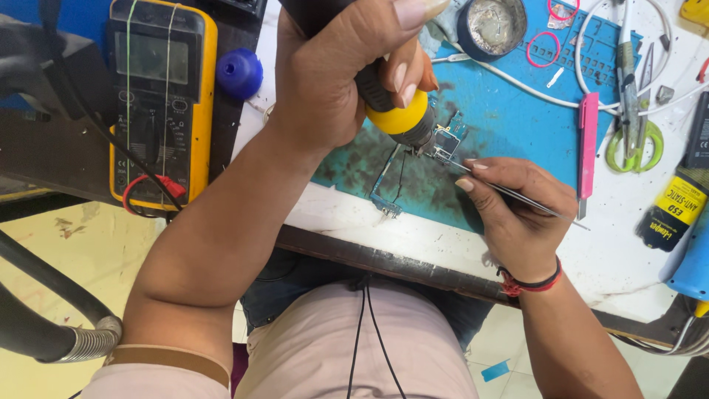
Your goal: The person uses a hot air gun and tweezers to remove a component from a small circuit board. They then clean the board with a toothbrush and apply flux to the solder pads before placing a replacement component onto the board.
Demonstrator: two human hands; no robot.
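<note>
White bench with a stained blue work mat point(517, 118). Right hand point(513, 210) pinches thin metal tweezers point(509, 193); tips reach just past the fingertips to a small circuit board point(445, 140). Left hand point(340, 74) is clenched round a black and yellow hot-air handpiece point(395, 111), nozzle just above the board. Board: small, irregular, dark, with metal shields, a thin flex strip trailing toward the bench edge. Far left, a yellow multimeter point(159, 96).

Hot-air tool point(391, 111) top cut off by frame edge; nozzle tip hidden behind board point(445, 140).
</note>
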